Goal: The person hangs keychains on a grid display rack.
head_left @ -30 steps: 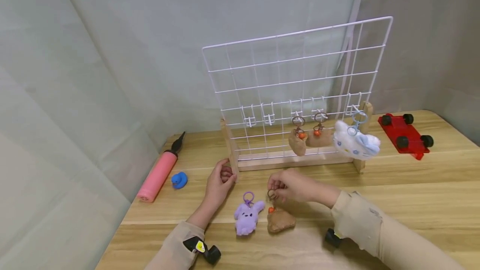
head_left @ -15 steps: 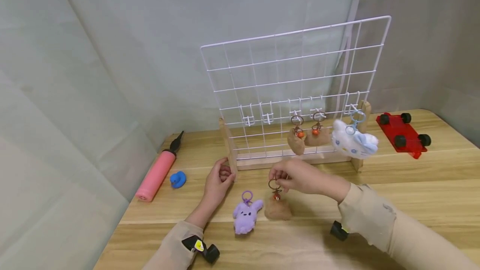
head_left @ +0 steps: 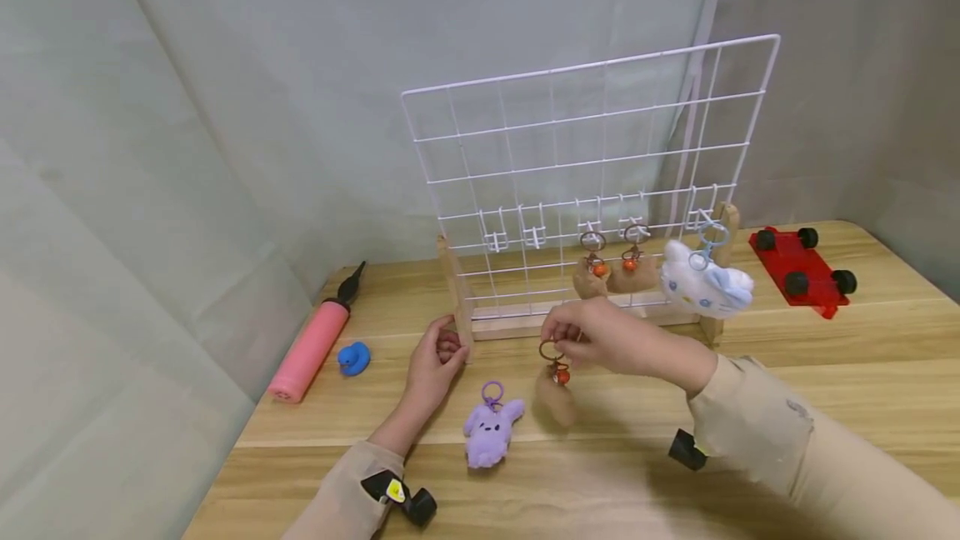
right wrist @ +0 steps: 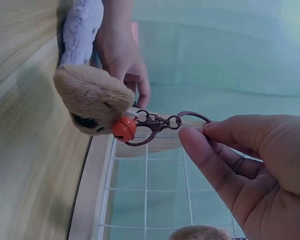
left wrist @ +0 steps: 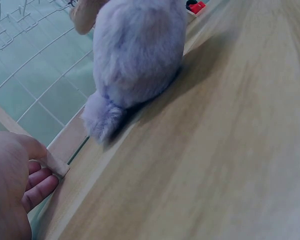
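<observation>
My right hand point(head_left: 600, 336) pinches the metal ring of a brown plush keychain point(head_left: 556, 397) between thumb and forefinger. The plush hangs over the table with an orange bell point(right wrist: 124, 129) at its clasp. My left hand point(head_left: 437, 367) holds the wooden foot point(left wrist: 57, 164) at the left end of the rack, thumb on the near side and fingers curled around it. Between the two hands a purple plush keychain point(head_left: 489, 436) lies on the table. On the white wire grid point(head_left: 525, 137), two brown plush keychains point(head_left: 633, 277) and a white plush cat keychain point(head_left: 705, 283) hang from hooks.
Two white hooks point(head_left: 534, 236) on the grid's left side carry nothing. A pink hand pump point(head_left: 310, 354) and a blue toy duck point(head_left: 354, 358) lie on the left. At the right sits a red toy car chassis point(head_left: 802, 265) with black wheels. Pale cloth encloses the table.
My right hand has lifted the brown plush keychain off the table and carried it up toward the rack; it now dangles and has turned. The left hand stays at the rack's foot.
</observation>
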Demonstrator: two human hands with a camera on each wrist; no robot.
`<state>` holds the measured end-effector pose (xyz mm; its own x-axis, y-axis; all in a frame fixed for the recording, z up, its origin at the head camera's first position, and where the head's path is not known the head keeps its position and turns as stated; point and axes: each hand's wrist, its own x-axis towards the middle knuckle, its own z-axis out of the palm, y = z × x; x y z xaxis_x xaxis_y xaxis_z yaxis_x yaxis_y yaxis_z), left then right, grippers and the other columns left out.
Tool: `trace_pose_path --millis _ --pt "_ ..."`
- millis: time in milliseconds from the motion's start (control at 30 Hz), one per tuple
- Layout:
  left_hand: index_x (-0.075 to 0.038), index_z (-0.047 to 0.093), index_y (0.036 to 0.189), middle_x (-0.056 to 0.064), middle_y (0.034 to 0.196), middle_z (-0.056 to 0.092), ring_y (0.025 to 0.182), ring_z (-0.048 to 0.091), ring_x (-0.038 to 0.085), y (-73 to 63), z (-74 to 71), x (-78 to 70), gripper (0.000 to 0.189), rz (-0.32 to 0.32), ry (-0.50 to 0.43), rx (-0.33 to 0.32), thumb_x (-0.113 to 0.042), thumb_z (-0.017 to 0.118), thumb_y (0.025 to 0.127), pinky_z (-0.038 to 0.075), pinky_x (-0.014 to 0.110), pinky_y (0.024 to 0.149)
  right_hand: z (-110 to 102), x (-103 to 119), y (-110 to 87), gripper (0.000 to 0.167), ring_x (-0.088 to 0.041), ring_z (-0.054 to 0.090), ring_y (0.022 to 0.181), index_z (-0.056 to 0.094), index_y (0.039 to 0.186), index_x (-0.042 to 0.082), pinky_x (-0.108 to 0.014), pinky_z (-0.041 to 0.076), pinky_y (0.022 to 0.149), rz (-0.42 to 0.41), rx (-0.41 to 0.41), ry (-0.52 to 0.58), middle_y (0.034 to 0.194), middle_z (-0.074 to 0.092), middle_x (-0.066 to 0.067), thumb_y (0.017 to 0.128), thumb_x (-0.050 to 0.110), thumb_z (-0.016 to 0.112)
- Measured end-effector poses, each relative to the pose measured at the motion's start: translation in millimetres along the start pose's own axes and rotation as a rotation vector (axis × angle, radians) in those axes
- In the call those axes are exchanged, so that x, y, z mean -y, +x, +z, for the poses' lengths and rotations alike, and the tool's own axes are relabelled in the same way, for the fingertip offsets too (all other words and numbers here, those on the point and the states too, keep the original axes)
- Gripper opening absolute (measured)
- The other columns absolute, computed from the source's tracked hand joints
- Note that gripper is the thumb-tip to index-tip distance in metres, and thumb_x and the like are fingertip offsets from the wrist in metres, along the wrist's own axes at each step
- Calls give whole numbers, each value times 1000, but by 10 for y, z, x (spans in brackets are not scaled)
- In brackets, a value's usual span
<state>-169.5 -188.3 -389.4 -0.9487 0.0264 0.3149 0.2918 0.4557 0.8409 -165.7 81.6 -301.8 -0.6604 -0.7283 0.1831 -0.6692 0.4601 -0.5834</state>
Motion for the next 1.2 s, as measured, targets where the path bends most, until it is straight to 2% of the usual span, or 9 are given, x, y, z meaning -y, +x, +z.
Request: trace_pose_path --millis 133,367,433,633,767,1000,1200 --pt "13 46 127 29 98 61 85 60 28 14 -6 41 46 7 8 -3 12 62 84 56 20 72 -44 29 2 12 -5 61 73 65 98 3 -16 54 64 -17 -18 -26 84 69 -5 89 -3 60" --pt "8 46 130 25 99 62 85 61 23 102 60 403 50 8 14 -19 9 65 84 54 17 70 -176 118 39 12 -4 59 72 65 96 4 -17 54 64 -90 -84 -124 82 69 -4 86 -3 63" --pt "6 47 130 24 99 63 85 61 21 108 67 450 50 15 20 -22 7 66 84 54 16 71 -215 147 59 12 -5 60 72 66 95 5 -18 54 64 -107 -98 -162 82 70 -3 86 -3 64" --pt "6 48 129 23 98 63 85 61 24 108 69 469 49 46 11 -28 7 66 84 54 16 71 -355 253 105 11 -9 64 77 67 96 4 -19 55 68 -67 -100 -205 86 71 -4 87 -1 64" --pt "6 48 128 23 97 63 83 61 21 106 75 463 48 50 14 -26 7 66 83 53 16 70 -438 286 132 12 -11 65 79 68 96 4 -21 56 70 -55 -110 -225 88 71 -5 87 -2 63" --pt "6 48 129 22 96 63 82 60 20 109 80 449 49 37 3 -25 7 66 83 54 16 70 -566 323 193 12 -12 66 80 68 97 5 -24 57 70 -65 -146 -221 87 71 -3 88 -1 63" --pt "7 47 130 23 97 63 83 61 22 97 80 411 50 16 8 -25 7 66 84 55 18 71 -648 343 295 10 -16 67 81 68 95 3 -25 58 72 -28 -178 -212 87 72 -6 87 -2 63"
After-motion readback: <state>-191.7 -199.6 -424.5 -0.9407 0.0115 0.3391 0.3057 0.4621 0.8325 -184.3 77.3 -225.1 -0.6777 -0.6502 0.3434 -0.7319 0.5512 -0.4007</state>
